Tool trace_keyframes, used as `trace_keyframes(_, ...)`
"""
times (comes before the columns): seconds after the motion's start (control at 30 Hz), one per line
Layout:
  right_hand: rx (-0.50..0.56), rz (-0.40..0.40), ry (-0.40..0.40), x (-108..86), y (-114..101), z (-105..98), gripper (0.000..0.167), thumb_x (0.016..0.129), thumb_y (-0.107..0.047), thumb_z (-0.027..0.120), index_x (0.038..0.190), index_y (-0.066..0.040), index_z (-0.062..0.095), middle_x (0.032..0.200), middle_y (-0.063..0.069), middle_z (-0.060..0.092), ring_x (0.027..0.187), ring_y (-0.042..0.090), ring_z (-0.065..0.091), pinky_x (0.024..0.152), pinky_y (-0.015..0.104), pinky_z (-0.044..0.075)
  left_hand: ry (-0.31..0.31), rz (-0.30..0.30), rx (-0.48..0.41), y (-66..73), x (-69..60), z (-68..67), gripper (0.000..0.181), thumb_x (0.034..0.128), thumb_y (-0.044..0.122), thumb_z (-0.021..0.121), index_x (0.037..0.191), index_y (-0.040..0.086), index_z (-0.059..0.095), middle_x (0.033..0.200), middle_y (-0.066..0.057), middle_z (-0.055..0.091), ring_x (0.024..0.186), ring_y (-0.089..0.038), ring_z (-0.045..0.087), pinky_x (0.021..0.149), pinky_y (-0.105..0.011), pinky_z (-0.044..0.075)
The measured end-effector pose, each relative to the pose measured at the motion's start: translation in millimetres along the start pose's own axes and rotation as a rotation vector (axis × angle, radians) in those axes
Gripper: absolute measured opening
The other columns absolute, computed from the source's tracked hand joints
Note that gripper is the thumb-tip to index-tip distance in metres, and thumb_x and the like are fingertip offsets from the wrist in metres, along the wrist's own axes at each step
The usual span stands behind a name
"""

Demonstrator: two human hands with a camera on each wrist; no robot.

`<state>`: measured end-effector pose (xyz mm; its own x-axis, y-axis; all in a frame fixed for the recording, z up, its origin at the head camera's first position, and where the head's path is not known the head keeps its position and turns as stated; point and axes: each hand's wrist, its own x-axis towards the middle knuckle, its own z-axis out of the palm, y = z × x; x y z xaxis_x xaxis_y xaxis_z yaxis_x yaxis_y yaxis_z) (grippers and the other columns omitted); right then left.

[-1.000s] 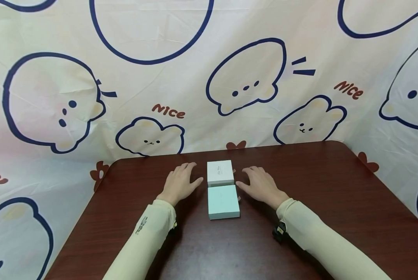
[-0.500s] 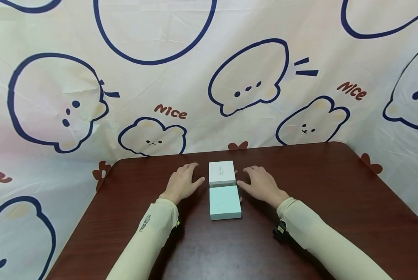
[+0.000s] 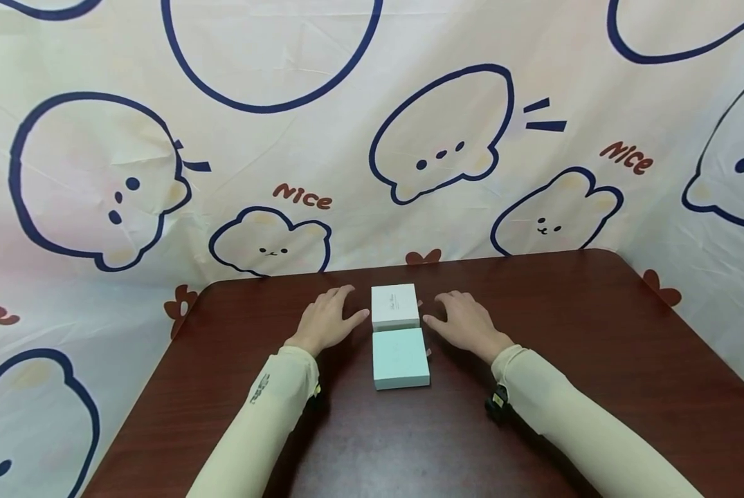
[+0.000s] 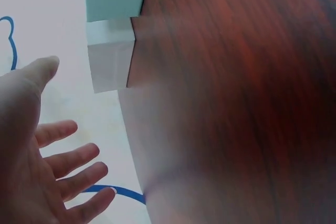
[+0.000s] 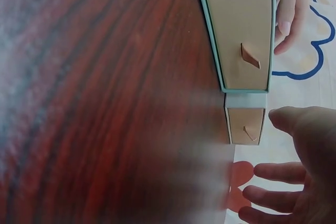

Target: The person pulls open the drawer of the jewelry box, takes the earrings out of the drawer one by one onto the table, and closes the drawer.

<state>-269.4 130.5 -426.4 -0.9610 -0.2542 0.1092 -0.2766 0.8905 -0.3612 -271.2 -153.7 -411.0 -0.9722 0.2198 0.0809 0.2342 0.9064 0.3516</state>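
I have my left hand (image 3: 324, 320) and right hand (image 3: 469, 325) wide, holding nothing, beside the white box (image 3: 394, 304). The green box (image 3: 400, 356) sits just nearer on the tabletop (image 3: 378, 443). Both drawers (image 5: 239, 19) look pushed in; I guess all the work is left.

Dark red-brown table (image 3: 533, 332), pale sheen (image 3: 378, 449) at 6 o'clock, creased cream cloth (image 3: 334, 145) from 9 through 12 to 3, navy-outlined bear (image 3: 91, 194) at 9, red "Nice" lettering (image 3: 302, 196) at 10 and 2, reddish flower (image 3: 661, 288) at 3.
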Motion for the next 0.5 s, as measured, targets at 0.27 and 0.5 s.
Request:
trace_keyframes(0.27,0.002,0.003,-0.003,4.7,-0.6,1.4,0.059,0.098,-0.046,0.062,0.137,-0.002,0.060,0.137,0.020,0.062,0.128,0.036,0.057,0.100,0.055,0.050,-0.057,0.023,-0.032,-4.0,7.3,4.6,0.081,0.0940,0.059,0.061,0.157,0.014,0.036,0.160,-0.015,0.041,0.148,-0.038,0.037,0.118,-0.057,0.033)
trace_keyframes(0.5,-0.002,0.008,-0.008,6.1,-2.0,1.1,0.059,0.098,-0.045,0.062,0.138,-0.003,0.060,0.136,0.020,0.062,0.127,0.036,0.057,0.100,0.055,0.050,-0.115,0.017,-0.083,0.3,15.4,3.4,0.093,0.0866,0.055,0.073,0.159,0.015,0.032,0.163,-0.012,0.035,0.150,-0.036,0.033,0.120,-0.057,0.030)
